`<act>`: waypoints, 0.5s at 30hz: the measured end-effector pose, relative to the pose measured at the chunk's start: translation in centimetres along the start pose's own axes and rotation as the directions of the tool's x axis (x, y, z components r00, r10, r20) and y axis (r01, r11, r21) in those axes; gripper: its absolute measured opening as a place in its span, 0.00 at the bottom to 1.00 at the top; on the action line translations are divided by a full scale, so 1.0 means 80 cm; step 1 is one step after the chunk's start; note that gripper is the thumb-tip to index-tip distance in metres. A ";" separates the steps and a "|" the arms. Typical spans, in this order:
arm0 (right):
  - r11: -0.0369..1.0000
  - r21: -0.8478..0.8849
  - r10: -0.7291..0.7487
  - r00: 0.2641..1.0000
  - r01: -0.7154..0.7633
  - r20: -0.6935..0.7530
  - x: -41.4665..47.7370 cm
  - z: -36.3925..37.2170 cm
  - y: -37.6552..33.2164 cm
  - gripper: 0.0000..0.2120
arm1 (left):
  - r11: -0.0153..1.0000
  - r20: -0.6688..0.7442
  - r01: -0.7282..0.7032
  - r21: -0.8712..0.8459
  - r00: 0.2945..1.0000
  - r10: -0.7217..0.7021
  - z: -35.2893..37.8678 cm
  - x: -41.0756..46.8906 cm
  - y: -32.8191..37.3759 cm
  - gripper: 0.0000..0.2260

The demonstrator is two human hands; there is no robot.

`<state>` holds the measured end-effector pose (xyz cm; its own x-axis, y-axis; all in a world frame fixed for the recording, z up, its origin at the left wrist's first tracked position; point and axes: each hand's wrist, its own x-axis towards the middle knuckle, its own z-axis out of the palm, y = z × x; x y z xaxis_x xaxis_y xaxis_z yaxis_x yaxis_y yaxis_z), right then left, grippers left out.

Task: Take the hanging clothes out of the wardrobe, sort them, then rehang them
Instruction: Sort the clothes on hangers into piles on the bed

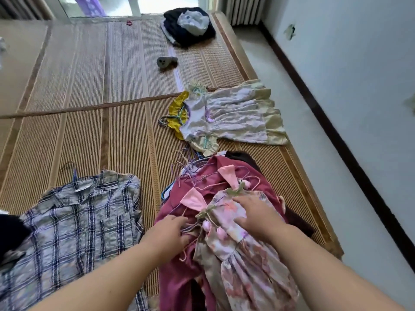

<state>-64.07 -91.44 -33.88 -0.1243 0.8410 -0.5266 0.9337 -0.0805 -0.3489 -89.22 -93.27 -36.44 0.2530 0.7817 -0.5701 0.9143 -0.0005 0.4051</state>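
The clothes are out of the wardrobe and lie in piles on the woven mat (78, 122) of the bed. The left hand (170, 230) curls its fingers around the thin wire hangers (190, 228) beside the neck of the flowery dress (244, 250). The right hand (253, 212) lies flat and open on the top of that dress and presses it down. The dress sits on a dark red garment (177, 279) with a pink collar. More hangers poke out of the top of this pile in a messy bunch.

The biggest worry is a tangle. The hooks look crossed over each other, so a pull on one hanger may drag up the wrong clothes too. The dress has pink pom-poms (221, 232) and green ties (235, 190) right by the wires. They could catch on a hook and rip if the pull is hard. The dress could also slip off its hanger if the left hand lifts while the right hand is pressing down.

This pile lies close to the right edge of the bed. A big tug could push clothes over onto the floor (314, 176).

The sorted piles could get mixed up as well. The plaid shirt (74, 225) lies just to the left, and the pale dress (226, 122) lies just past the bunch of hooks. Clothes that get dragged could land on either one.
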 end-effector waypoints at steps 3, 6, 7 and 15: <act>0.998 -0.045 -0.050 0.999 0.050 0.008 0.072 -0.005 0.017 0.24 | 0.996 -0.019 0.090 -0.011 0.996 -0.090 0.009 0.036 -0.011 0.24; 0.991 -0.070 -0.108 0.994 0.110 0.024 0.154 -0.003 0.033 0.23 | 0.982 -0.052 0.178 -0.068 0.982 -0.181 0.030 0.078 -0.020 0.26; 0.990 -0.085 -0.113 0.993 0.115 0.023 0.179 -0.002 0.037 0.24 | 0.975 -0.062 0.204 -0.084 0.976 -0.209 0.036 0.091 -0.023 0.27; 0.894 -0.405 -0.193 0.980 0.192 0.038 0.293 0.026 0.050 0.17 | 0.937 -0.071 0.339 -0.086 0.936 -0.345 0.073 0.173 -0.037 0.34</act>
<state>-63.97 -73.19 -49.20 -0.3148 0.8199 -0.4781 0.9469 0.3060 -0.0986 -86.58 -86.14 -49.72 -0.1010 0.7762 -0.6224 0.9152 0.3178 0.2478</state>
